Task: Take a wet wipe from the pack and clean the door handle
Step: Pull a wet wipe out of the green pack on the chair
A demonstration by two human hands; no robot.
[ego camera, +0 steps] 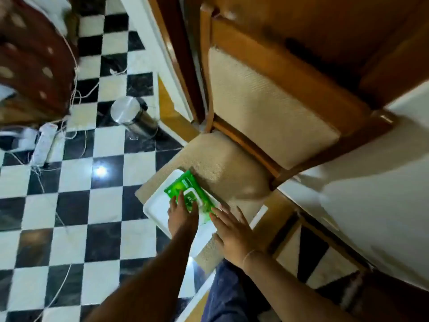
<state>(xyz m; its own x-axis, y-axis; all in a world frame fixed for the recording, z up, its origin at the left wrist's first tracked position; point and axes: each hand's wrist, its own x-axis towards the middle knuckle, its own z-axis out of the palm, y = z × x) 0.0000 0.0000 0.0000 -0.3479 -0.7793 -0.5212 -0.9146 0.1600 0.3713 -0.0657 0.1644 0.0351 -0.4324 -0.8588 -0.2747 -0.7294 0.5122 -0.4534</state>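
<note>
The green plastic pack of wet wipes (189, 194) lies on a white tray (157, 206) on the tan chair seat (222, 168). The left hand (182, 216) rests spread on it. The right hand (234, 231) lies flat and spread, maybe touching the pack's edge.

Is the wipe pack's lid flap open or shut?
Shut, apparently: the white flap lies flat on the green pack, no wipe protruding; left hand partly covers it.
</note>
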